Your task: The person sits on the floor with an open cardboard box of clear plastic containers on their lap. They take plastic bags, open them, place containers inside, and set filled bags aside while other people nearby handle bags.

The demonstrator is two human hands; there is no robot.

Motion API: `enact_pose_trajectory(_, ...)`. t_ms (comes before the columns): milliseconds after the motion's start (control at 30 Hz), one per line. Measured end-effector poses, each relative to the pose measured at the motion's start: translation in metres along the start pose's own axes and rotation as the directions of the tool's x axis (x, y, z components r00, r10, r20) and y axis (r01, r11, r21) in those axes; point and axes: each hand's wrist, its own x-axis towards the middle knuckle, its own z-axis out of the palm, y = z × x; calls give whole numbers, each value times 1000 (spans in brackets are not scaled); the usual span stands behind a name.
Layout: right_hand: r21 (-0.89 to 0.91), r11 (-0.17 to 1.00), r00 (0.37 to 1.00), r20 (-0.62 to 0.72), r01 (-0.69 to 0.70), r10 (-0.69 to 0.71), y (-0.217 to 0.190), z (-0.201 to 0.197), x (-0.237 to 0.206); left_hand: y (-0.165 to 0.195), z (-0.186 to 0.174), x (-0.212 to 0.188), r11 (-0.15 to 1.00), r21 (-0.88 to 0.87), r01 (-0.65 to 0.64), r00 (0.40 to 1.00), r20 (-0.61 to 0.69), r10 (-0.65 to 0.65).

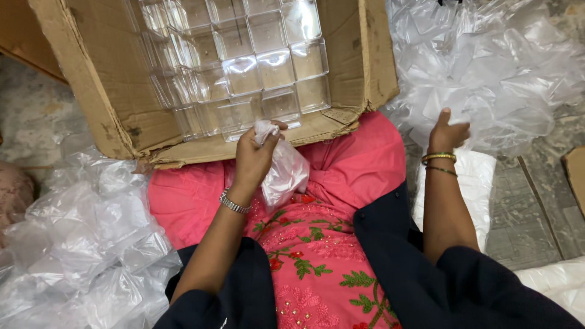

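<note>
Nearest to us we see our own lap, a pink garment with red and green embroidery [311, 256] under dark blue sleeves [244, 292]. Just above it, our left hand [256, 152] is closed around a crumpled clear plastic bag [283, 173], the fingers gripping its upper end while the rest hangs down over the pink cloth; a metal wristwatch [234, 202] sits on that wrist. Our right hand [448, 131] is out to the side, well apart from the left, with fingers loosely spread and the thumb raised, touching the edge of a heap of clear plastic bags [487, 67] on the floor; it holds nothing that we can make out. Two bangles [439, 157] circle that wrist. To the left of our lap lies another pile of crumpled clear plastic [79, 244]. Farther off, resting against our knees, an open cardboard box [109, 79] holds rows of clear square plastic containers [244, 61], packed side by side.
</note>
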Motion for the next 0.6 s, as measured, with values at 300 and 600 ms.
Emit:
enact_pose_trajectory(300,769,615,312,549,176,-775,-145,-7,-213,23,11,-3,978,-209,13,998,-50,-24)
enact_pose_trajectory(600,658,753,227,735,-8,-639,-168,1,-308,28,-32,-10,956,-279,85,988,-103,-117)
